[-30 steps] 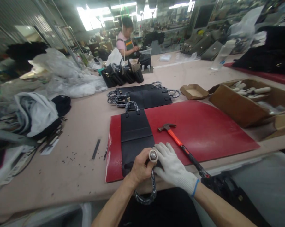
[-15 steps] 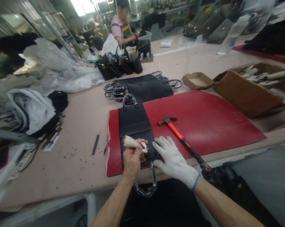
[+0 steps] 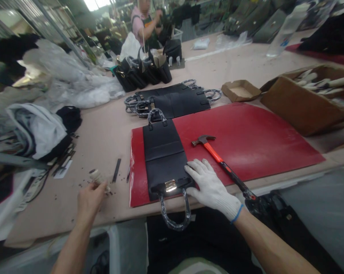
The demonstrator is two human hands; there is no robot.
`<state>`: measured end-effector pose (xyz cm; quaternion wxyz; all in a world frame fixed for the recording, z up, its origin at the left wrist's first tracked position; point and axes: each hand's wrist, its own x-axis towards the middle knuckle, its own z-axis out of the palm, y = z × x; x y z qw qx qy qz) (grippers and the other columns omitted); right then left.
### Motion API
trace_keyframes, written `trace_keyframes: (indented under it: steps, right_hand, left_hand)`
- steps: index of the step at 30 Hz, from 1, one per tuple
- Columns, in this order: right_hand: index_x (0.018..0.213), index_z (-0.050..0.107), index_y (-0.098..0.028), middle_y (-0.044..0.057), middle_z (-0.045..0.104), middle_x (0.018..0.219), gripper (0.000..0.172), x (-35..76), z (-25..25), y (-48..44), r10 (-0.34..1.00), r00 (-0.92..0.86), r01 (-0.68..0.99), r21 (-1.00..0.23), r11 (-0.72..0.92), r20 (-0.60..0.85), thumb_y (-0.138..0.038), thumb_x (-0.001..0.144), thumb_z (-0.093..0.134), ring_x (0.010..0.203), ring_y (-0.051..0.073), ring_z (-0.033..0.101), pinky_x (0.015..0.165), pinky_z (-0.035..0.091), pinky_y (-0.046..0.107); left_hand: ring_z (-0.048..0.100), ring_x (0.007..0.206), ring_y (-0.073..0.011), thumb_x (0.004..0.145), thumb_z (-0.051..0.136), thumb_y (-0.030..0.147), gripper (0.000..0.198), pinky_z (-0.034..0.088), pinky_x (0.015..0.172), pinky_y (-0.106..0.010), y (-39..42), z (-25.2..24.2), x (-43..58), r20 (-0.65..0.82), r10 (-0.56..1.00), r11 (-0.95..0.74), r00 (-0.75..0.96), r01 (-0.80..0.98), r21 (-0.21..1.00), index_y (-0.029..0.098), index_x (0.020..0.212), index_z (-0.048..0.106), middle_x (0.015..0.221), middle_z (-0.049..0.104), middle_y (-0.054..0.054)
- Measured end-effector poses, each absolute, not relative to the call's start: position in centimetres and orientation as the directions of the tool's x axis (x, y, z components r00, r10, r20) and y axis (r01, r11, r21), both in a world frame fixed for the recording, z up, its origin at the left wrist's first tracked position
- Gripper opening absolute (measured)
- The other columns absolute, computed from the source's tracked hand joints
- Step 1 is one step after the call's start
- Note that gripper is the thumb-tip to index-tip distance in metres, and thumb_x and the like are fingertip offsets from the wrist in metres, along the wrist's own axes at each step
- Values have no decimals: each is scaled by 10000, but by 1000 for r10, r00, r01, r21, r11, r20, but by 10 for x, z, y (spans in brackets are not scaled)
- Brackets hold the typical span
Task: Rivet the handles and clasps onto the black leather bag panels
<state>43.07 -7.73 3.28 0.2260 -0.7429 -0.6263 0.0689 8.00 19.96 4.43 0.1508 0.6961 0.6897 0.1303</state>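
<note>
My bare left hand (image 3: pixel 91 196) is closed around a short tool with a thick, whitish wrapped grip (image 3: pixel 95 175), over the left part of the table; its working end is hidden. In a white knit glove, my right hand (image 3: pixel 210 187) rests with fingers outstretched at the right edge of a black leather bag panel (image 3: pixel 165 143). That panel lies on a red mat, with a shiny gold clasp (image 3: pixel 170 185) near its lower end. A plastic-wrapped handle (image 3: pixel 176 225) hangs over the table's front edge. The claw hammer (image 3: pixel 219 159) lies right of the panel, its handle towards me.
The red mat (image 3: pixel 254 140) extends to the right. Farther back are stacked black bag panels (image 3: pixel 179 102), a small cardboard tray (image 3: pixel 240 91) and a brown box (image 3: pixel 300 104) holding pale-handled tools. A dark strip (image 3: pixel 117 170) lies on the left; a co-worker (image 3: pixel 146 26) stands behind.
My left hand has moved left off the panel with the wrapped tool, uncovering the gold clasp. My right hand has stayed at the panel's edge. The co-worker's arms have risen.
</note>
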Motion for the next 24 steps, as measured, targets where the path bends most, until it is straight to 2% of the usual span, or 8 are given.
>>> trace_keyframes:
  steps: [3,6,10,14,19,24]
  right_hand:
    - [1445,578,-171,141,498,1531,669,431,31,-77,961,198,904,-414,-104,190,-251,810,772,1443,378,394,1271,200,613]
    - [1449,569,-161,154,499,1526,650,431,29,-76,961,188,914,-395,-96,201,-269,833,744,1439,384,401,1263,216,620]
    - [1451,562,-158,158,501,1522,638,432,29,-76,962,170,923,-375,-80,214,-285,846,723,1435,382,409,1259,230,623]
    - [1410,588,-176,145,526,1501,609,432,29,-76,956,188,911,-404,-83,227,-264,823,725,1421,377,429,1253,236,634]
    - [1329,626,-195,116,580,1446,553,433,30,-79,938,230,857,-511,-69,259,-224,787,733,1396,338,471,1262,230,611]
    - [1208,672,-213,106,613,1397,428,431,33,-79,928,259,829,-555,-72,267,-208,783,726,1366,328,503,1254,233,616]
  left_hand:
    - [691,919,-426,776,541,491,292,556,795,-481,210,48,66,-114,993,53,-35,986,156,225,668,595,770,704,-157]
    - [687,950,-438,816,513,475,307,551,797,-485,211,48,68,-172,985,43,-31,997,69,205,722,625,885,728,-206]
    - [684,979,-466,842,510,451,369,547,822,-527,203,42,80,-192,981,40,-30,998,47,146,865,715,986,734,-256]
    - [672,1014,-489,901,445,452,475,540,851,-573,194,40,88,-183,983,25,-14,998,56,88,927,749,1041,719,-292]
    - [653,1055,-455,921,414,415,473,543,853,-537,186,34,81,-119,990,-67,71,997,44,74,1002,732,1080,682,-280]
    - [616,1130,-433,957,386,510,578,537,899,-512,174,19,76,-32,994,-108,109,994,18,50,1176,658,1145,651,-263]
